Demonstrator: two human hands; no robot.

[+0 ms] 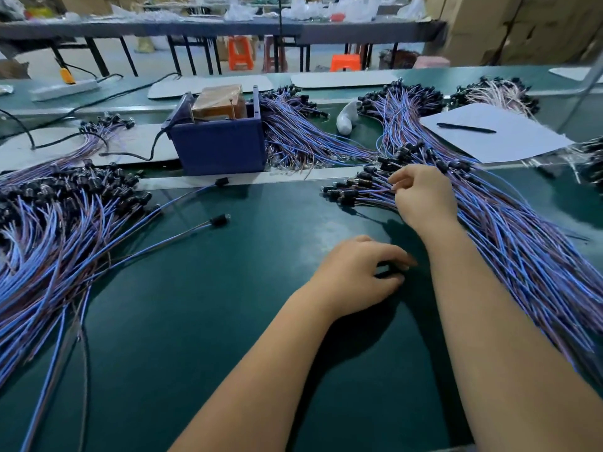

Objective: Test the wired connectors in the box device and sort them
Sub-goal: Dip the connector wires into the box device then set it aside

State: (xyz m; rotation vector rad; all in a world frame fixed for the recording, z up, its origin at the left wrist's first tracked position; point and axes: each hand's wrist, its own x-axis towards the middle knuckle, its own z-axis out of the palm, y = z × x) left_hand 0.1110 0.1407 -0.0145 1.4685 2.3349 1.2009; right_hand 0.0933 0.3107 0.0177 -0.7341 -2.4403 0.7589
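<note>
A blue box device point(218, 143) with an orange block inside stands at the back of the green mat. A big pile of wired connectors point(509, 236), blue and red wires with black heads, fans out on the right. My right hand point(422, 195) lies on that pile and pinches wires near the black heads. My left hand point(360, 272) rests on the mat in front with loosely curled fingers and holds nothing. Another connector pile point(62, 220) lies on the left. Two single connectors point(218, 220) stick out of that pile toward the middle.
More connector bundles point(293, 125) lie behind and right of the box. A white sheet with a black pen point(465, 128) sits at the right back. A black cable point(130, 154) runs from the box to the left. A white power strip point(63, 89) lies far left.
</note>
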